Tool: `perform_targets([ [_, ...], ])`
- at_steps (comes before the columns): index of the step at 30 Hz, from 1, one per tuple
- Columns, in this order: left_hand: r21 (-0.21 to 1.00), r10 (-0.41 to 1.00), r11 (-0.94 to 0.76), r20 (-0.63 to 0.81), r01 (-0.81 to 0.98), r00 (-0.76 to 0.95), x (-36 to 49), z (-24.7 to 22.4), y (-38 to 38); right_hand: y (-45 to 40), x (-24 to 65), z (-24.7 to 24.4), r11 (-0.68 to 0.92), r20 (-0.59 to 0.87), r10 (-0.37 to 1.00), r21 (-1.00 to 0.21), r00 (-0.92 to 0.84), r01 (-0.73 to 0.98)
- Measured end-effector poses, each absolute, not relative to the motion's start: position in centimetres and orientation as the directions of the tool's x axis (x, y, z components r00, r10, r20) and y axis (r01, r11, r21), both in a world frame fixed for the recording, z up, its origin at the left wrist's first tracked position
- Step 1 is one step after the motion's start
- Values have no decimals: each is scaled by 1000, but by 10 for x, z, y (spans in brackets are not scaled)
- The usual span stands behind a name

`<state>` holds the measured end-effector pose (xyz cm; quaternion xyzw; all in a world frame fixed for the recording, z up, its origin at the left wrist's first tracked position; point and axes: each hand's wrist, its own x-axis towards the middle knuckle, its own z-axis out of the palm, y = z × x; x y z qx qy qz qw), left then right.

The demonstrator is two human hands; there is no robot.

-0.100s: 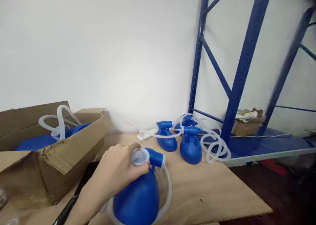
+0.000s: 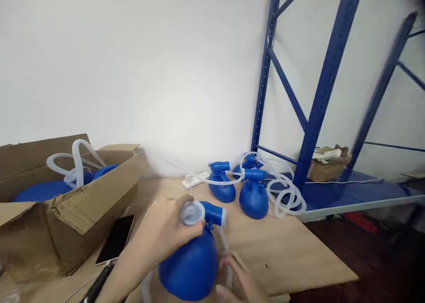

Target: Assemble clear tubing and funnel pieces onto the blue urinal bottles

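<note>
A blue plastic urinal bottle (image 2: 189,265) stands tilted on the table in front of me. My left hand (image 2: 172,227) is closed round the clear funnel-shaped mouthpiece (image 2: 192,213) at its top. A blue neck (image 2: 215,215) points right from there, and a clear hose (image 2: 229,274) hangs from its end and passes round the bottle. Low on the bottle's right side, my right hand (image 2: 241,276) has its fingers curled about the hose. Part of the right hand's grip is blurred.
At left stands an open cardboard box (image 2: 96,205) holding blue parts and hose. A phone (image 2: 116,238) lies beside it. Farther back are blue bottles (image 2: 254,200) with coiled hose (image 2: 287,196), a white power strip (image 2: 196,180) and blue metal shelving (image 2: 318,86).
My right hand has come into view from below and reached the hose. The bottle has shifted slightly right with my left hand. More of the phone shows.
</note>
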<state>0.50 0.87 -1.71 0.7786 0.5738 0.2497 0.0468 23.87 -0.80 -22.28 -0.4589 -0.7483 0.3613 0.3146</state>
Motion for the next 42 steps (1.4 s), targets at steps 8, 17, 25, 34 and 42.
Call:
perform_targets([
  [8,569,903,-392,387,723,186,-14,-86,41,28,250,-263,415,137,903,-527,-408,741],
  [17,545,875,-461,411,700,255,-66,-161,50,60,310,-280,234,207,972,-790,-113,567],
  [25,288,857,-506,278,813,435,-72,-141,56,94,244,-237,480,665,713,-694,223,536],
  [34,-141,843,-515,96,845,530,-46,-110,62,101,176,-184,753,576,608,-199,-547,628],
  [42,-206,835,-524,67,827,546,-34,-135,76,115,169,-211,715,620,627,-216,-473,665],
])
